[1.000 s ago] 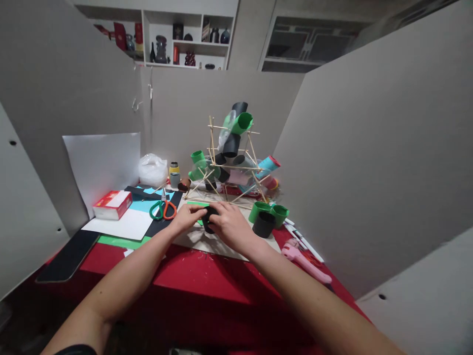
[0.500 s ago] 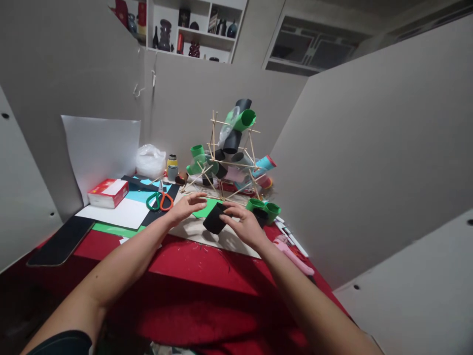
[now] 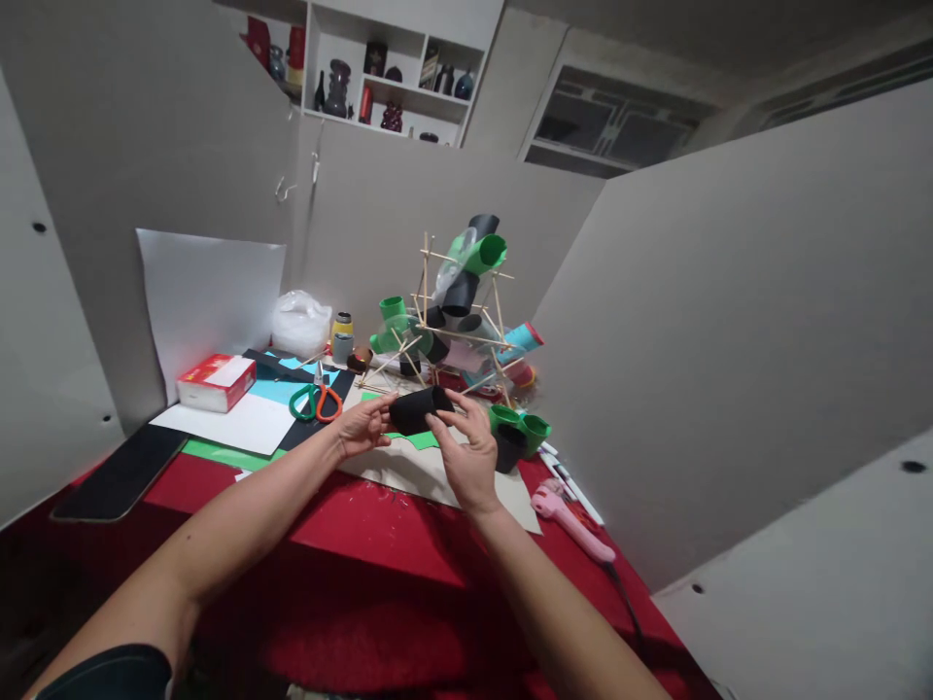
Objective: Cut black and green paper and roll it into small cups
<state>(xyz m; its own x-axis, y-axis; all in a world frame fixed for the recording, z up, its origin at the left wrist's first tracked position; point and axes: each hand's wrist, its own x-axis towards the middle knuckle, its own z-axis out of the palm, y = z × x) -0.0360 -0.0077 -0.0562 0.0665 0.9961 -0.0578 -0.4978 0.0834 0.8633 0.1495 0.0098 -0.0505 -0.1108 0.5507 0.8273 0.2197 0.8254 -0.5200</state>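
Observation:
A black paper tube (image 3: 414, 411) lies nearly level between my hands, above green paper (image 3: 417, 439) and a pale board (image 3: 408, 467). My left hand (image 3: 364, 426) has its fingers on the tube's left end. At the other end, the thumb and fingers of my right hand (image 3: 466, 442) grip the rim. Behind them stands a frame of thin sticks (image 3: 466, 333) bearing black, green and blue tubes. Just right of my right hand are green tubes (image 3: 535, 430) and a black one (image 3: 510, 447).
On the left are scissors (image 3: 316, 401), a red and white box (image 3: 217, 382), white paper (image 3: 223, 424), and a black flat object (image 3: 120, 476). A pink glue gun (image 3: 575, 520) with its cord lies at the right. Grey panels (image 3: 765, 321) enclose the red-covered table (image 3: 350, 515).
The black tube has been raised and turned closer to level. My left hand has moved in and taken its left end. My right hand still grips the other end. The camera view has shifted slightly.

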